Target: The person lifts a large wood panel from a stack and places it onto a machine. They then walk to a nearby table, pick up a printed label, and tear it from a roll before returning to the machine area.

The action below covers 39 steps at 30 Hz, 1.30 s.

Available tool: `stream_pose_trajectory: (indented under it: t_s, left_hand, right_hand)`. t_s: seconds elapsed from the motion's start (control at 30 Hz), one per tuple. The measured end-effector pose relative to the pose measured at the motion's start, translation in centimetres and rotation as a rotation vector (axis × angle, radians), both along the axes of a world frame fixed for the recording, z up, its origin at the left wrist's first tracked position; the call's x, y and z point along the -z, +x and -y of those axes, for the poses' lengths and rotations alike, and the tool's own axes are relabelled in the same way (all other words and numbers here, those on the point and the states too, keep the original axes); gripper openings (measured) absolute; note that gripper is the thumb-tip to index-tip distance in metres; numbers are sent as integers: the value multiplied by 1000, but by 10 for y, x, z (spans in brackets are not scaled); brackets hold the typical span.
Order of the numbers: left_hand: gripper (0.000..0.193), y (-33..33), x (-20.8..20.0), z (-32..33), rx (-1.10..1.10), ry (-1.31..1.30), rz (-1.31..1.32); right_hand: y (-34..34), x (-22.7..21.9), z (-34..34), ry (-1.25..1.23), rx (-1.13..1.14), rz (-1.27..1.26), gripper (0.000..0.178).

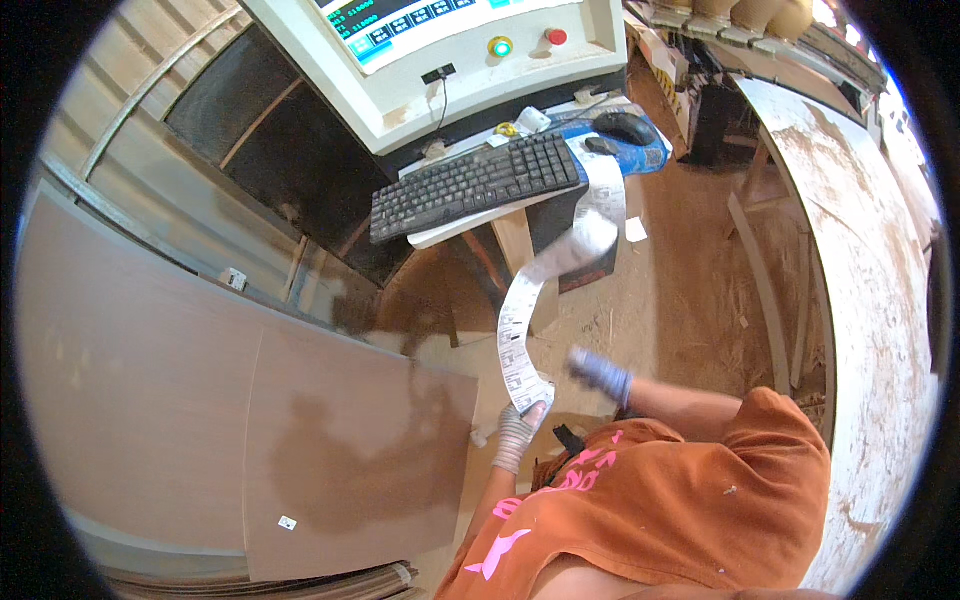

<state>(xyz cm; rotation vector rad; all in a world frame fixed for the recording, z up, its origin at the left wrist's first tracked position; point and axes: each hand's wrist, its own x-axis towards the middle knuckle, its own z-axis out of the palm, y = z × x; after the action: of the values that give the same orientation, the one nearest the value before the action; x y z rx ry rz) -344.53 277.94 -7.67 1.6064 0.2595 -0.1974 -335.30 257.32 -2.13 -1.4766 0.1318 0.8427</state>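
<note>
A long white strip of printed labels [515, 335] hangs in a twisting curve from the keyboard shelf down to my body. Its lower end is pinched in my left hand [520, 425], which wears a pale glove. The strip's upper end lies on the shelf beside the black keyboard [480, 185], near a small dark object [600, 146]. My right hand [600, 373], in a grey-blue glove, is to the right of the strip and apart from it. Motion smears its fingers, so their pose is unclear.
Ahead stands a machine console [480, 90] with a screen, a lit green button and a red button. A black mouse [624, 127] sits on a blue pad [648, 158]. Large brown boards [350, 450] lie at left, one bearing a small label [287, 522]. A dusty white panel [860, 270] extends along the right.
</note>
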Motion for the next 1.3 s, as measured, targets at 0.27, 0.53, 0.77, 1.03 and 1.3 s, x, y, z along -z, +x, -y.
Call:
stream_pose_trajectory:
  t_s: [0.27,0.53,0.77,1.03,1.3]
  left_hand:
    - [36,21,-64,20,456,657,92]
    - [60,1,18,15,634,785,-234]
    - [35,-10,33,7,233,108,-104]
    - [26,22,-17,26,312,157,129]
    - [29,4,-25,37,313,211,261]
  right_hand:
    - [-9,-22,-24,280,-65,328,38]
    - [85,-159,51,982,327,220,39]
    - [104,-67,63,790,343,227,83]
    - [-37,49,-30,315,-2,267,55]
    - [38,-58,7,40,-109,1223,35]
